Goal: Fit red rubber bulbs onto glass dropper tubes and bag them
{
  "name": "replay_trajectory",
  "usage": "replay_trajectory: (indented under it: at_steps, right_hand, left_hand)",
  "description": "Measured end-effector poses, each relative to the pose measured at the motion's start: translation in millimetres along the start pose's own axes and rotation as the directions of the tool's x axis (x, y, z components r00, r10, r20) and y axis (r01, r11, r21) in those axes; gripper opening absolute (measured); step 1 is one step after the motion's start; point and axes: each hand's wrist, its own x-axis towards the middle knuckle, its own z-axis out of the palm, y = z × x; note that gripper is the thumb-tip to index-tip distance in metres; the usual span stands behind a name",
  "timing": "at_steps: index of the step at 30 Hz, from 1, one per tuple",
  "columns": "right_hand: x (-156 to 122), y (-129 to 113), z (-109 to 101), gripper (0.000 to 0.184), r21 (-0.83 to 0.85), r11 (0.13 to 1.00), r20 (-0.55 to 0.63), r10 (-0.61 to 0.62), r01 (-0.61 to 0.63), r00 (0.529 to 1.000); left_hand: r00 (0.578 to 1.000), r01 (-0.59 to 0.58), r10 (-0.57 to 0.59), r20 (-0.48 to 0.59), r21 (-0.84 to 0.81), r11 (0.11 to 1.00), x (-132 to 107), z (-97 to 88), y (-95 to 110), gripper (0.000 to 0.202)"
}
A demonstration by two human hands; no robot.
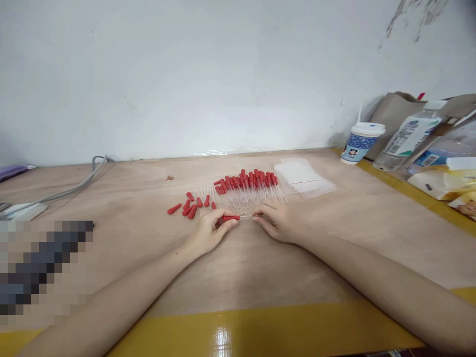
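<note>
Between thumb and fingers, my left hand (211,230) pinches a red rubber bulb (231,218). A thin clear glass tube (245,216) runs from the bulb's open end to my right hand (275,220), whose fingertips are closed on it. Bulb and tube lie in line, low over the table. Just beyond my hands is a pile of droppers (247,183) with red bulbs and clear stems. Several loose red bulbs (191,211) lie left of the pile, with bare glass tubes (206,191) beside them.
Clear plastic bags (305,177) lie right of the pile. A lidded paper cup (359,144) with a straw, a plastic bottle (405,134) and packages stand at the right. A grey cable (84,183) crosses the left. Yellow tape (178,327) lines the table's front edge.
</note>
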Motion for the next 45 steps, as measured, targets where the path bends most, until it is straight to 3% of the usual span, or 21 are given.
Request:
replay_trajectory:
  at_steps: [10,22,29,34,37,39,42,43,45]
  right_hand:
    - [-2.5,-0.9,16.6,0.016,-0.083,0.992,-0.086,-0.105,0.098,0.991]
    - [4.1,-11.3,16.1,0.028,-0.122,0.992,0.029,-0.029,0.032,0.999]
    - [4.8,-12.1,12.3,0.029,-0.071,0.997,0.092,0.023,-0.017,0.996]
    - [9.6,-16.6,-5.3,0.021,-0.130,0.991,0.218,0.053,-0.024,0.975]
    - [14.0,-10.4,-16.9,0.015,-0.087,0.985,0.217,0.164,-0.149,0.962]
    - [20.3,0.0,-22.1,0.015,-0.006,0.933,0.174,0.354,-0.359,0.919]
    - [37.8,18.0,-23.3,0.020,0.068,0.746,0.090,0.656,-0.662,0.749]
    - [45.4,22.6,-21.3,0.021,0.062,0.701,0.056,0.708,-0.710,0.704]
    - [61.3,28.1,-13.6,0.023,0.020,0.673,0.001,0.740,-0.740,0.673]
  left_hand:
    - [0.983,0.184,-0.161,0.092,-0.375,0.909,1.3,5.2,1.5,0.029]
    - [0.974,0.225,-0.199,0.107,-0.373,0.900,0.8,5.8,5.3,0.034]
    - [0.988,0.140,-0.114,0.107,-0.286,0.948,0.0,5.1,1.6,0.028]
    - [0.985,-0.171,0.170,0.029,0.040,0.985,2.4,-6.0,2.1,0.026]
    - [0.983,-0.174,0.183,-0.028,0.210,0.962,3.5,-11.5,1.8,0.034]
    - [0.988,-0.109,0.135,-0.068,0.304,0.946,4.2,-12.3,-0.9,0.031]
    - [0.995,-0.050,0.080,-0.064,0.385,0.922,5.5,-10.4,-6.5,0.022]
    - [0.996,-0.040,0.067,-0.055,0.397,0.917,5.9,-9.6,-8.0,0.020]
    - [0.998,-0.024,0.045,-0.043,0.408,0.913,6.3,-8.1,-10.0,0.018]
